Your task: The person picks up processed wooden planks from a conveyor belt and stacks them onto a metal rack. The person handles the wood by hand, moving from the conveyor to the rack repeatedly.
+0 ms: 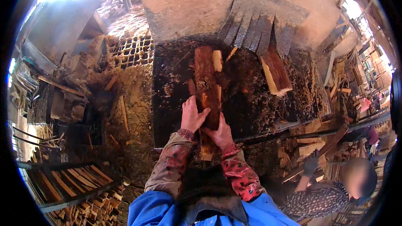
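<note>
A long piece of wood with reddish-brown bark (204, 71) lies lengthwise in front of me on a dark, debris-covered machine table (173, 69). My left hand (193, 114) grips its left side, thumb reaching over the top. Nearer to me, my right hand (220, 134) is closed around the right side, close to the near end. Their undersides and some fingertips are hidden. Pale strips of wood (217, 60) show along the log's right edge. Farther right, a split piece with bark (276, 73) sticks out from under a curtain of hanging strips (251, 23).
A metal hood (188, 4) rises behind the table. Sawdust (134, 121) and a grid (132, 52) lie to the left. Slats fill a rack (75, 182) at lower left. At lower right, another person (322, 196) raises a gloved hand (310, 165) beside a board.
</note>
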The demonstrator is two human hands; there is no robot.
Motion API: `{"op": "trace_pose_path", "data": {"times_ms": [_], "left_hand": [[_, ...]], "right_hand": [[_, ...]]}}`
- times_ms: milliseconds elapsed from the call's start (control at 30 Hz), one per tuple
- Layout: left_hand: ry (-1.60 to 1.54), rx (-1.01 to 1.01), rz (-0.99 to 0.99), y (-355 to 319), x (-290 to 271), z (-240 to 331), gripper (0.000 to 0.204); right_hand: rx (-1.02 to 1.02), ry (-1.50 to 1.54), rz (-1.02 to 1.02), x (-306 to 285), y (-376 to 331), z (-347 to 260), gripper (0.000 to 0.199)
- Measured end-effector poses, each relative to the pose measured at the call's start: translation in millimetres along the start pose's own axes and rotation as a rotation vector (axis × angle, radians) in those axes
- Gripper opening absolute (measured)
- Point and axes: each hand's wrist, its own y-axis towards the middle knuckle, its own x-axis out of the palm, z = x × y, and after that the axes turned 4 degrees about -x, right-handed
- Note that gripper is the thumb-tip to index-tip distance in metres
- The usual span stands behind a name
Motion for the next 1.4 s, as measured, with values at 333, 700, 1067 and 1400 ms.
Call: {"op": "trace_pose_path", "data": {"times_ms": [333,700,1067,1400], "left_hand": [[-0.009,0.013,-0.075,-68,-40,-4,0.062],[-0.178,-0.162,0.017,-126,-68,-20,0.054],[-0.269,-0.284,-0.018,-133,-64,-24,0.054],[-0.206,-0.236,0.038,-124,-59,-17,0.048]], "right_hand": [[0.137,0.124,-0.069,12,-67,-14,0.087],[0.176,0.415,-0.063,26,-98,-9,0.076],[0.126,0.521,-0.028,32,-75,-21,0.057],[0.005,-0.042,-0.171,30,-46,-5,0.047]]}}
